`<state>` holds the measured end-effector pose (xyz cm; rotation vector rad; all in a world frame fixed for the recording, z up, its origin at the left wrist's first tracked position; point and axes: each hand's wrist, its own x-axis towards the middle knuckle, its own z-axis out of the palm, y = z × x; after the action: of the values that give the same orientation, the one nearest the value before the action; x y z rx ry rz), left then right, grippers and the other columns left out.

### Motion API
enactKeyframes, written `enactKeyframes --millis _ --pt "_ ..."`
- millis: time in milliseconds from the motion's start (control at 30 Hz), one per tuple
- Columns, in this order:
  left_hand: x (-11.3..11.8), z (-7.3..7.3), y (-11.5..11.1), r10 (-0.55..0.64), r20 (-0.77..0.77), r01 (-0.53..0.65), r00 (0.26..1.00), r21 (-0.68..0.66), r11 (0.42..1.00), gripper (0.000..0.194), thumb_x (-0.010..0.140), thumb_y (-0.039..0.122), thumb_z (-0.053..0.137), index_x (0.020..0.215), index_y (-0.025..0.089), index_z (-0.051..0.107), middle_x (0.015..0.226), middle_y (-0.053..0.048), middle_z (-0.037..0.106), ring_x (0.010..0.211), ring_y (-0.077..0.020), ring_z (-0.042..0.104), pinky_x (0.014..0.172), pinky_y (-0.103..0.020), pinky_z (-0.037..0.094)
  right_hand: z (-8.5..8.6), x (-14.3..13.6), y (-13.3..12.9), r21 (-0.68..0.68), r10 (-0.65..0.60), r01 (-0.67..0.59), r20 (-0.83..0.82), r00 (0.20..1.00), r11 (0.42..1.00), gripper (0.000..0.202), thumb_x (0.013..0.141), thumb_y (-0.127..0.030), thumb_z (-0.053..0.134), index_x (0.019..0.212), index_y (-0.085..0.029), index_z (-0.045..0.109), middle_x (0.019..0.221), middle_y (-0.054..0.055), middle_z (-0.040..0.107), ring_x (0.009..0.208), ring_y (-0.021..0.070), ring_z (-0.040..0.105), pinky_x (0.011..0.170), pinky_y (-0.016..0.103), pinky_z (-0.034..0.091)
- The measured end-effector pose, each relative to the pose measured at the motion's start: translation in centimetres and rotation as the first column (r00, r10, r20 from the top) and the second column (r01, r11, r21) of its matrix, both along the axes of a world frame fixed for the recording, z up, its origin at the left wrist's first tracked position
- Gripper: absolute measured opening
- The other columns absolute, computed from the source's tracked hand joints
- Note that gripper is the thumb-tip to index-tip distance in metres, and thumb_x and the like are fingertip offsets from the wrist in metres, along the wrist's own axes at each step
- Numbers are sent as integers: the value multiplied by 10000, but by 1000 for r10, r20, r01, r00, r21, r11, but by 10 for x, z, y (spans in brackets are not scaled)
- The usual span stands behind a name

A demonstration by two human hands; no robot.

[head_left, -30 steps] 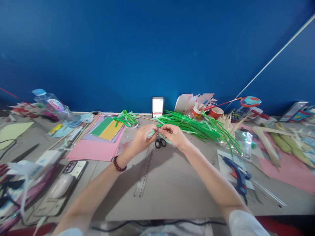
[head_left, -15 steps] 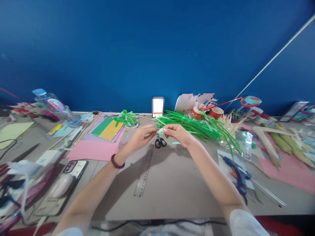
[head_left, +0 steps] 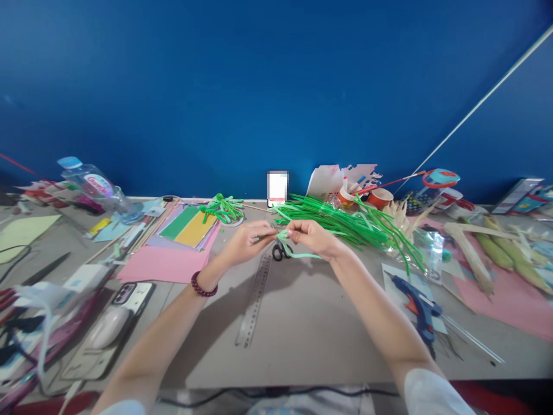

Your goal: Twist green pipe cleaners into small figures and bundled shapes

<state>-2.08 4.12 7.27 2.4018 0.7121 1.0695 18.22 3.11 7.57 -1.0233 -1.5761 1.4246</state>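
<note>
Between my fingertips, over the middle of the table, is a pale green pipe cleaner (head_left: 302, 255), bent at the pinch, its free length trailing under my right palm. My left hand (head_left: 248, 241), with a dark bead bracelet at the wrist, pinches one side of the bend. From the other side my right hand (head_left: 314, 237) grips it between thumb and fingers. Black-handled scissors (head_left: 280, 251) lie just beneath, partly covered by my hands. A clear ruler (head_left: 254, 300) lies below them. Behind my right hand spreads a bundle of bright green pipe cleaners (head_left: 345, 222).
Curled green pieces (head_left: 222, 207) lie at the back beside coloured sheets (head_left: 188, 226) and pink paper (head_left: 164, 263). A blue glue gun (head_left: 417, 308) lies at right, near corn husks (head_left: 492, 249). A phone (head_left: 277, 187) stands against the blue wall. A bottle (head_left: 97, 184) leans at left.
My hands have shifted slightly, with my right fingers more curled. The trailing end of the pale green pipe cleaner now hangs lower and shows more of its length.
</note>
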Motion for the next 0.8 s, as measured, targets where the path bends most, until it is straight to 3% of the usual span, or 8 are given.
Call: enactKeyframes --millis 233,500,633,800 --pt "0 -9 4 59 -1 -59 998 3 998 270 891 351 485 823 165 669 703 -50 621 654 -138 548 601 -245 426 -8 -10 -3 63 -92 90 30 995 994 428 650 -576 676 654 -173 533 531 -63 405 507 79 323 491 233 231" --pt "0 -8 6 54 33 -50 998 -112 992 240 860 370 540 836 174 677 699 -45 644 643 -144 577 592 -250 446 -7 -9 3 93 -161 161 -4 987 983 386 623 -528 712 625 -174 560 589 -40 486 555 91 396 552 246 316" --pt "0 -4 5 8 12 -7 1000 -152 988 211 855 353 553 843 178 671 721 -41 647 657 -138 577 614 -243 448 -2 -2 4 24 -63 64 -38 997 998 351 620 -490 737 631 -168 598 620 -34 523 584 92 434 594 249 342" --pt "0 0 1 -22 -66 17 998 -74 997 202 870 340 532 847 186 662 777 -42 636 708 -141 570 652 -247 442 -6 5 7 -50 75 -78 -53 996 996 312 663 -463 726 682 -167 628 637 -31 534 607 94 451 627 247 350"
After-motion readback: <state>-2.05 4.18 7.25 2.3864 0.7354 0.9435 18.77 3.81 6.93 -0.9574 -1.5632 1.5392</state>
